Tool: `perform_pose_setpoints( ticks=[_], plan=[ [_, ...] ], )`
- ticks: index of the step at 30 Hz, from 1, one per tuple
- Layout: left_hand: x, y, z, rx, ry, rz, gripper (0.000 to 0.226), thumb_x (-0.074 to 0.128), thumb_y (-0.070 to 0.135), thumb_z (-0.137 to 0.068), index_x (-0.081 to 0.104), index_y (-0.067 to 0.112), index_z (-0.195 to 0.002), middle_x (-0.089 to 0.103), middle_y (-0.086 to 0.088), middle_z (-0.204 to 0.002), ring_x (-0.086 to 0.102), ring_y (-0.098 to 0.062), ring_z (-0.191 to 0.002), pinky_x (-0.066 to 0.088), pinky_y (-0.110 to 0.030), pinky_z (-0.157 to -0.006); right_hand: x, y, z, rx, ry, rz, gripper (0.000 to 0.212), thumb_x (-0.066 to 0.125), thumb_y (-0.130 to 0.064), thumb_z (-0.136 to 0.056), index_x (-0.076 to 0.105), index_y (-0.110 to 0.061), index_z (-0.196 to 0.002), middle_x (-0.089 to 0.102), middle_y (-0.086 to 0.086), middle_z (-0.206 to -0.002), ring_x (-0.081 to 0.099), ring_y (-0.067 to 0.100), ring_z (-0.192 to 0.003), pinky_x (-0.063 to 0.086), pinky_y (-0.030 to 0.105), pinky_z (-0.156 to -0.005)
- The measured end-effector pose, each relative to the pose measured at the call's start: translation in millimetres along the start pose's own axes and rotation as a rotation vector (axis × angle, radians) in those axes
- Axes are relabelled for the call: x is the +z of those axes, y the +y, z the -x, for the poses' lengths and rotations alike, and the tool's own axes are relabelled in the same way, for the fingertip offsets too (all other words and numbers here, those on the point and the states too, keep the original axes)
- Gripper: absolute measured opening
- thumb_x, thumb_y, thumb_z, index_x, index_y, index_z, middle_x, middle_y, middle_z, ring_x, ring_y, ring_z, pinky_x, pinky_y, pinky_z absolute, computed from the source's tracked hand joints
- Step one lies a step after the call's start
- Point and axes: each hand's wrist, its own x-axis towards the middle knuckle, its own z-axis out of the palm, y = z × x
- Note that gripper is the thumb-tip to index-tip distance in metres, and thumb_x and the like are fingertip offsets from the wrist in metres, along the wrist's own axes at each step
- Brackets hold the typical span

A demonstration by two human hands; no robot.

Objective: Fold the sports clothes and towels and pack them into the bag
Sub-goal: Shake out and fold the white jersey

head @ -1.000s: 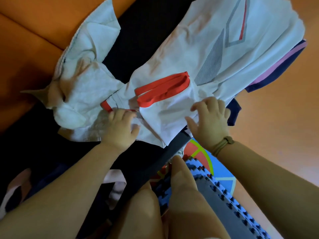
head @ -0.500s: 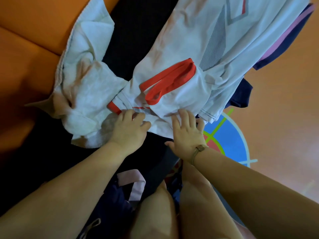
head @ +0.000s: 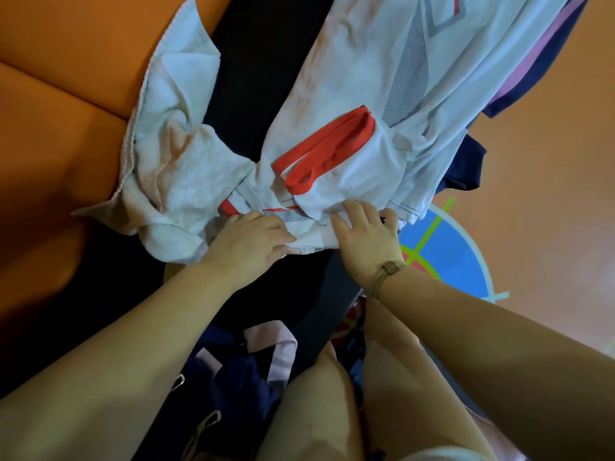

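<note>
Risk 1 – slippage. The white shirt (head: 359,78) overhangs the dark worktop (head: 253,78) toward 2 o'clock, above the floor (head: 532,194). If the near edge is lifted for a fold without support, the overhanging part will probably drag the garment off the worktop, taking the navy garment (head: 466,168) beneath it along.

Risk 2 – snagging. The crumpled towel (head: 173,168) at 9 o'clock touches the shirt's near corner. A fold made toward 9 o'clock may catch it and bundle both items together.

Risk 3 – uneven fold. The shirt is wrinkled and lies on the diagonal, so a fold made before it is smoothed is likely to set crooked.

Hand state: the left hand (head: 248,237) has its fingers curled, gripping the near edge of the shirt. The right hand (head: 366,241) lies just beside it at 3 o'clock, fingers extended on the cloth, holding nothing.

Appearance: thin white fabric, a red collar band (head: 327,144) at centre, grey hatched panels and a red stripe toward 1 o'clock. The bag (head: 246,371), navy with pale pink straps, sits at 6 o'clock.
</note>
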Motion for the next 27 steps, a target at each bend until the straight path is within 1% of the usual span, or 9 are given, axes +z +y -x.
perform_pose_setpoints(
  ticks=[3,7,9,12,14,18,20,23,27],
  plan=[
    [-4.9,2.9,-2.9,-0.031,-0.048,0.084,0.048,0.037,0.049,-0.083,0.073,0.019,-0.095,0.067,0.004,-0.093,0.06,-0.028,-0.085,0.047,-0.043,-0.076,-3.2,16.2,0.2,-0.114,-0.137,-0.046,0.048,0.08,-0.027,-0.065,0.066,-0.008,-0.107,0.058,0.021,-0.119,0.058,0.039,-0.106,0.038,0.058,-0.085],
    [-11.7,11.9,-4.5,-0.025,-0.019,0.151,0.048,0.037,0.052,-0.086,0.071,0.018,-0.091,0.064,0.004,-0.088,0.057,-0.026,-0.08,0.049,-0.046,-0.071,-20.2,31.1,-0.3,-0.133,-0.214,-0.079,0.05,0.05,-0.052,-0.089,0.051,-0.024,-0.13,0.034,0.005,-0.146,0.033,0.028,-0.131,0.017,0.05,-0.102],
    [-14.8,17.0,-4.3,-0.001,0.038,0.144,0.043,0.04,0.048,-0.087,0.07,0.016,-0.089,0.063,0.002,-0.084,0.058,-0.027,-0.076,0.05,-0.044,-0.067,-21.8,30.7,1.7,-0.117,-0.181,-0.097,0.043,0.049,-0.048,-0.091,0.055,-0.023,-0.125,0.041,0.004,-0.14,0.038,0.029,-0.126,0.016,0.05,-0.102],
    [-19.6,21.9,-4.6,0.044,0.107,0.084,0.038,0.042,0.038,-0.087,0.069,0.012,-0.087,0.064,-0.002,-0.08,0.059,-0.028,-0.069,0.046,-0.038,-0.062,-17.8,24.0,3.6,-0.136,-0.12,-0.076,0.033,0.064,-0.013,-0.081,0.061,-0.013,-0.114,0.059,0.009,-0.123,0.055,0.033,-0.11,0.024,0.055,-0.097],
    [-18.0,20.0,-4.7,0.048,0.131,0.01,0.034,0.045,0.037,-0.086,0.069,0.013,-0.084,0.064,-0.002,-0.078,0.06,-0.028,-0.066,0.044,-0.036,-0.061,-22.2,21.1,3.2,-0.147,-0.106,-0.098,0.037,0.058,0.001,-0.076,0.061,-0.01,-0.111,0.063,0.007,-0.117,0.058,0.033,-0.105,0.029,0.052,-0.093],
    [-5.1,13.2,-4.7,-0.001,0.069,-0.122,0.024,0.062,0.038,-0.079,0.067,0.016,-0.087,0.063,-0.002,-0.084,0.061,-0.03,-0.073,0.046,-0.04,-0.063,-36.9,29.6,-0.7,-0.195,-0.165,-0.123,0.039,0.042,-0.003,-0.084,0.05,-0.017,-0.119,0.06,0.0,-0.109,0.056,0.027,-0.096,0.028,0.034,-0.076],
    [0.9,14.0,-8.3,-0.065,0.043,-0.132,0.034,0.076,0.035,-0.071,0.066,0.016,-0.096,0.063,-0.005,-0.09,0.06,-0.035,-0.082,0.046,-0.044,-0.067,-45.4,39.0,-2.2,-0.186,-0.196,-0.169,0.038,0.039,-0.01,-0.089,0.049,-0.02,-0.123,0.061,0.001,-0.11,0.056,0.026,-0.091,0.036,0.031,-0.078],
    [9.1,18.8,-15.7,-0.119,0.099,-0.157,0.039,0.063,0.039,-0.071,0.06,0.02,-0.104,0.059,-0.008,-0.099,0.051,-0.036,-0.094,0.045,-0.045,-0.07,-49.1,49.4,-2.3,-0.179,-0.245,-0.216,0.041,0.039,-0.011,-0.088,0.05,-0.028,-0.124,0.064,0.002,-0.107,0.058,0.029,-0.094,0.047,0.037,-0.08],
    [17.0,26.1,-19.5,-0.118,0.212,-0.139,0.026,0.05,0.025,-0.072,0.069,0.017,-0.088,0.062,-0.007,-0.095,0.053,-0.034,-0.091,0.045,-0.043,-0.071,-46.5,58.1,-1.7,-0.134,-0.314,-0.286,0.042,0.041,-0.012,-0.091,0.05,-0.033,-0.126,0.064,0.005,-0.105,0.057,0.03,-0.092,0.049,0.041,-0.081]
  ],
)
